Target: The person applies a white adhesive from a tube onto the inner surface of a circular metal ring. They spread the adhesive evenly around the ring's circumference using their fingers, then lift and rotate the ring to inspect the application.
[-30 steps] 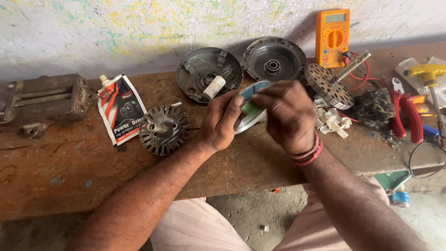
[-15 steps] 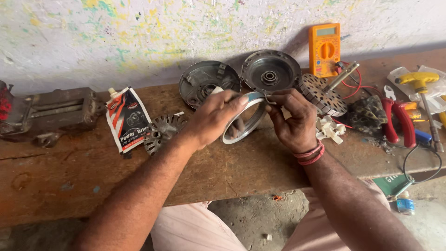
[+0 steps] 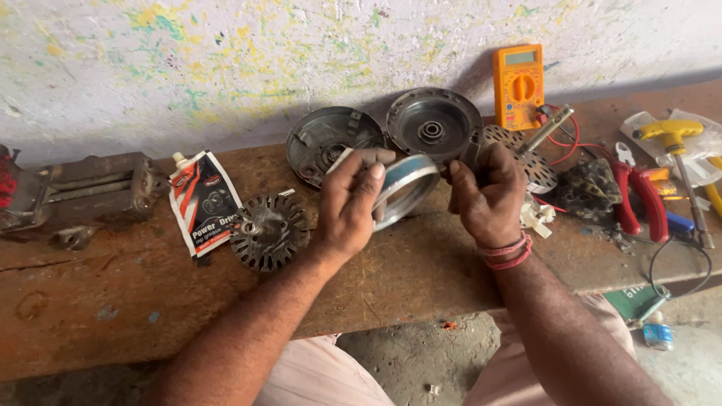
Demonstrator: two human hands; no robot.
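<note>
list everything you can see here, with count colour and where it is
metal ring: 1, silver with a teal inner band, held up between both hands over the bench
round motor covers: 2, dark grey, leaning on the wall behind the hands
slotted core: 1, dark grey, on the bench left of the left hand
pouch: 1, white, red and black, left of the core
multimeter: 1, orange, against the wall at right
pliers: 1, red handles, right end of the bench
T-handle tool: 1, yellow handle, far right
vise: 1, grey, far left
bench: 1, worn brown wood
left hand: grips the ring's left side
right hand: at the ring's right edge, red bands on the wrist
</note>
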